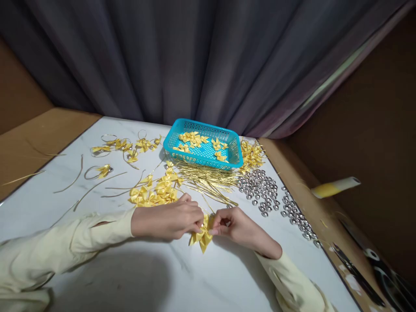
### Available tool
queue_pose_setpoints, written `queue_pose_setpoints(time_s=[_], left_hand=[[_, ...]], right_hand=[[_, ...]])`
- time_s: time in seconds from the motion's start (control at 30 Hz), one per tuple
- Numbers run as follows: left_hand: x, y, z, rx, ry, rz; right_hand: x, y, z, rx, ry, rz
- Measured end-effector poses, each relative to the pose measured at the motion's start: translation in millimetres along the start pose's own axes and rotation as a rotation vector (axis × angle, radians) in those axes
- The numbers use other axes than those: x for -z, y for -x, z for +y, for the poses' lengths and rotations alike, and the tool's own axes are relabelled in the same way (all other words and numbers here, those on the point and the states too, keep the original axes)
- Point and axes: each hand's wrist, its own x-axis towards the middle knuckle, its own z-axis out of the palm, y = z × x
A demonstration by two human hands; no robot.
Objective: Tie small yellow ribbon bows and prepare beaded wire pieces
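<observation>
Between my two hands, over the near part of the white table, is a yellow ribbon bow with pointed tails. My left hand is closed, its fingertips pinching the bow's left side. From the right, my right hand pinches the bow's other edge between thumb and finger. A thin gold wire runs up from near the bow; whether it is fastened there I cannot tell. Just beyond my left hand lies a pile of yellow bows.
A blue plastic basket holding several bows stands at the back. Before it lie gold wires, with silver bells to the right. Finished-looking bows on wire loops lie back left. Scissors and a glue-like tube are right.
</observation>
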Motion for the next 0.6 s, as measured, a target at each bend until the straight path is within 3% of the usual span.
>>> queue_pose_setpoints(time_s=[0.13,0.3,0.5,0.6], left_hand=[[6.9,-2.6,-4.5,0.122,0.198,0.018],[29.3,1.0,-16.1,0.358,0.457,0.071],[64.2,27.2,-42.8,0.426,0.022,0.171],[81.0,39.6,-43.0,0.469,-0.115,0.191]], right_hand=[[2.4,-3.7,4.6,0.007,0.027,0.065],[1.5,-4.9,5.2,0.036,0.079,0.134],[13.3,-1.6,-5.6,0.094,0.207,0.281],[15.3,-10.7,-23.5,0.163,0.323,0.27]])
